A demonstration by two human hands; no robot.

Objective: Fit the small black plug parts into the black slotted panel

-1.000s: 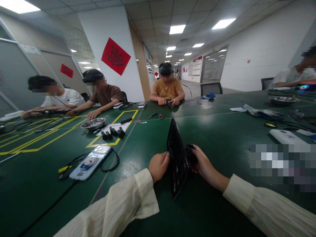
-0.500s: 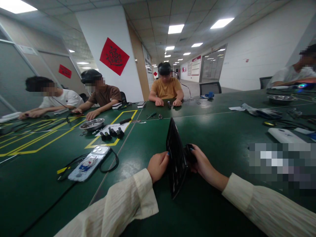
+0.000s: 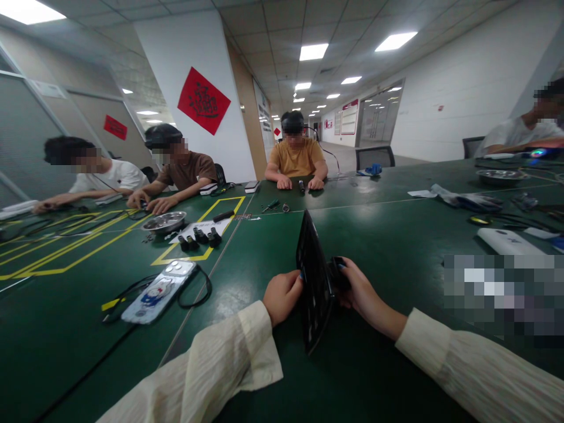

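Note:
A thin black panel (image 3: 314, 282) with a glossy rim stands on edge, tilted, between my two hands. It looks like a screen or tablet, but its exact kind does not show. My left hand (image 3: 282, 295) is closed on its left side, thumb against the face and the other fingers mostly hidden. Behind the panel, my right hand (image 3: 359, 291) grips a black block-like part (image 3: 339, 272) that seems to be fixed to its back. Part of the right fingers is out of sight behind the block and panel.
On the green table (image 3: 247, 264), a phone in a clear case (image 3: 159, 292) lies left with a black cable. Beyond it are several black fittings (image 3: 200, 236), a metal bowl (image 3: 164, 222) and a screwdriver (image 3: 271, 205). Gloves (image 3: 467, 198) and a white device (image 3: 511, 241) lie right. Co-workers sit around.
My hands and the panel stay almost exactly where they were. At the left, the hands of the co-worker in the brown shirt have come closer together around a small object.

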